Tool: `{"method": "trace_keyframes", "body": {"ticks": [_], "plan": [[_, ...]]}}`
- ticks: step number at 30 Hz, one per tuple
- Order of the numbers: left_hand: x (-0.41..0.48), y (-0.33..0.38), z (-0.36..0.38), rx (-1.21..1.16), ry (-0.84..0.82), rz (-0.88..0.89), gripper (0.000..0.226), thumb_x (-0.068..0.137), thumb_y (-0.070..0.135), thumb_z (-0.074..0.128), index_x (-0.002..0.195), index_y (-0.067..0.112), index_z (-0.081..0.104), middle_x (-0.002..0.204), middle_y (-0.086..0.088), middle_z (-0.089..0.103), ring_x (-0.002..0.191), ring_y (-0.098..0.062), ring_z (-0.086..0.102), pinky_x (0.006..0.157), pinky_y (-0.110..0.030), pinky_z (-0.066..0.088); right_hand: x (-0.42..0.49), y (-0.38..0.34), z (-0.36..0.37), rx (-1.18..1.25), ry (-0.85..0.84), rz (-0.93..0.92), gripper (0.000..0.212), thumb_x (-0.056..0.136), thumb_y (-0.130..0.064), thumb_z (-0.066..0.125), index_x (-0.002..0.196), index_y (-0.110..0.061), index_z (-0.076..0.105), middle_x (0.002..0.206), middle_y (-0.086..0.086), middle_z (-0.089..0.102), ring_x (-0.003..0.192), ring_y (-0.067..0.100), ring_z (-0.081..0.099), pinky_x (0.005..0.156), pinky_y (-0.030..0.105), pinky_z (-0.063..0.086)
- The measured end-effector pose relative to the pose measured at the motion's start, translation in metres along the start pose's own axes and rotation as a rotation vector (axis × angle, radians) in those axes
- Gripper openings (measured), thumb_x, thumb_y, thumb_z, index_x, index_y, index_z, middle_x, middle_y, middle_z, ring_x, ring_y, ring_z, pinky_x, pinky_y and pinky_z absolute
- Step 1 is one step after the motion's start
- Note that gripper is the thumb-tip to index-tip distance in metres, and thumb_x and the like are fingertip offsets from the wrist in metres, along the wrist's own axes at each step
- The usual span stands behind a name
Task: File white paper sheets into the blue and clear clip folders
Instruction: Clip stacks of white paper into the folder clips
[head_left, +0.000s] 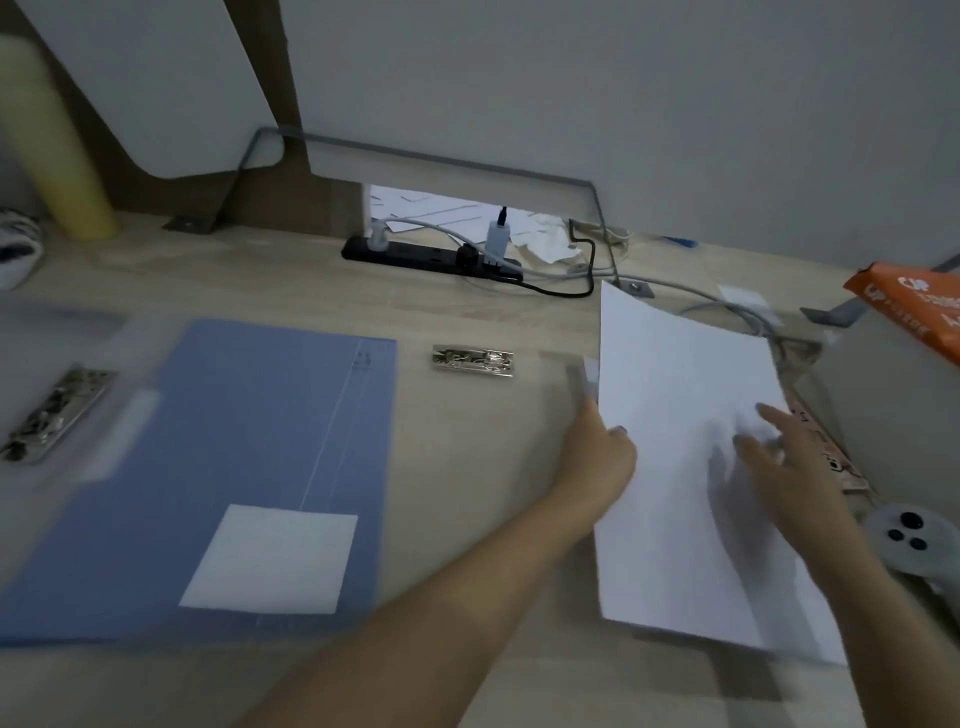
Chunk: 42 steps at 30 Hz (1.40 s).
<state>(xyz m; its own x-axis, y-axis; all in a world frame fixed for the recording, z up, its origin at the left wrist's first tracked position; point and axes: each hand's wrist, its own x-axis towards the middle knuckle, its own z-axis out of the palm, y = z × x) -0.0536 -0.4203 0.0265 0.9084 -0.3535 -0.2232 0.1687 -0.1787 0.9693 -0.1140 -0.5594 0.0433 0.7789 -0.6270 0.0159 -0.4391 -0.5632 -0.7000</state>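
Observation:
A closed blue folder (218, 467) with a white label lies flat on the left half of the desk. At the far left a clear folder (31, 332) shows a metal clip (54, 410). A second metal clip (472, 358) sits mid-desk. White paper sheets (675, 519) are on the right, their far end raised. My left hand (597, 457) pinches the sheets' left edge, thumb on top. My right hand (789, 467) is over the sheets with its fingers spread and straight; motion blur hides whether it touches them.
A black power strip (431, 257) with plugs and cables runs along the back wall. An orange paper pack (914, 306) sits at the right edge, a grey controller (909, 540) near the front right, and a yellow roll (57, 145) at the back left.

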Motion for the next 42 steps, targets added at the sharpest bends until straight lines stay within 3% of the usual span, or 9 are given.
{"method": "trace_keyframes", "body": {"ticks": [7,10,17,20,24,28,31,34,42], "plan": [[-0.035,-0.016,-0.100,0.023,0.082,0.076,0.019,0.095,0.013,0.042,0.109,0.026,0.045,0.095,0.012,0.057,0.083,-0.007,0.056,0.065,-0.016,0.041,-0.006,-0.020,0.033,0.237,-0.028,0.094,0.031,0.094,-0.021,0.046,0.119,-0.004,0.055,0.107,0.014,0.058,0.093,0.026,0.053,0.077,0.033,0.039],[-0.043,-0.036,-0.140,0.088,0.157,-0.035,0.029,0.097,0.017,0.042,0.125,0.019,0.045,0.116,0.002,0.056,0.095,-0.013,0.053,0.079,-0.026,0.045,-0.022,-0.040,0.067,0.290,-0.107,0.064,0.017,0.093,-0.016,0.046,0.094,-0.003,0.057,0.084,0.013,0.054,0.073,0.022,0.047,0.058,0.030,0.033],[-0.041,-0.070,-0.182,0.280,0.139,-0.272,0.026,0.093,0.016,0.046,0.117,0.008,0.052,0.115,-0.010,0.061,0.104,-0.026,0.059,0.072,-0.027,0.044,-0.032,-0.047,0.119,0.283,-0.286,0.191,0.022,0.087,-0.010,0.048,0.086,0.012,0.048,0.080,0.009,0.043,0.070,0.020,0.040,0.063,0.029,0.030],[-0.036,-0.077,-0.189,0.453,0.168,-0.256,0.020,0.094,0.022,0.043,0.086,0.006,0.053,0.086,-0.008,0.059,0.080,-0.024,0.057,0.066,-0.030,0.039,-0.031,-0.044,0.121,0.269,-0.284,0.196,0.020,0.086,-0.010,0.048,0.081,0.009,0.046,0.081,0.008,0.041,0.073,0.021,0.038,0.067,0.031,0.029],[-0.030,-0.079,-0.194,0.622,0.227,-0.200,0.039,0.094,0.020,0.036,0.057,0.016,0.023,0.056,0.000,0.031,0.056,-0.017,0.029,0.056,-0.028,0.023,-0.026,-0.040,0.121,0.309,-0.284,0.245,0.008,0.087,-0.009,0.048,0.079,-0.012,0.047,0.081,0.008,0.037,0.073,0.021,0.034,0.060,0.029,0.026],[-0.029,-0.075,-0.192,0.766,0.254,-0.195,0.040,0.096,0.029,0.037,0.059,0.016,0.028,0.060,0.002,0.037,0.055,-0.015,0.032,0.052,-0.027,0.025,-0.023,-0.041,0.119,0.245,-0.266,0.252,0.022,0.088,-0.007,0.046,0.093,0.014,0.052,0.082,0.016,0.040,0.070,0.028,0.035,0.055,0.031,0.029],[-0.028,-0.074,-0.191,0.817,0.297,-0.132,0.038,0.096,0.033,0.039,0.060,0.019,0.035,0.084,0.002,0.046,0.078,-0.017,0.047,0.067,-0.029,0.036,-0.023,-0.044,0.118,0.212,-0.250,0.245,0.034,0.091,-0.008,0.046,0.116,0.015,0.049,0.099,0.034,0.049,0.086,0.045,0.050,0.071,0.043,0.045],[-0.028,-0.078,-0.193,0.785,0.273,-0.092,0.039,0.096,0.031,0.041,0.059,0.020,0.034,0.092,0.000,0.046,0.099,-0.021,0.048,0.079,-0.033,0.039,-0.025,-0.042,0.118,0.244,-0.256,0.246,0.024,0.092,-0.013,0.047,0.104,0.007,0.056,0.090,0.012,0.048,0.072,0.022,0.043,0.062,0.031,0.035],[-0.023,-0.081,-0.195,0.765,0.276,-0.082,0.038,0.096,0.030,0.042,0.060,0.018,0.037,0.092,-0.001,0.050,0.098,-0.020,0.047,0.078,-0.034,0.041,-0.026,-0.046,0.119,0.261,-0.253,0.244,0.015,0.093,-0.013,0.047,0.090,-0.001,0.056,0.085,0.010,0.049,0.070,0.020,0.042,0.057,0.027,0.033]]}}
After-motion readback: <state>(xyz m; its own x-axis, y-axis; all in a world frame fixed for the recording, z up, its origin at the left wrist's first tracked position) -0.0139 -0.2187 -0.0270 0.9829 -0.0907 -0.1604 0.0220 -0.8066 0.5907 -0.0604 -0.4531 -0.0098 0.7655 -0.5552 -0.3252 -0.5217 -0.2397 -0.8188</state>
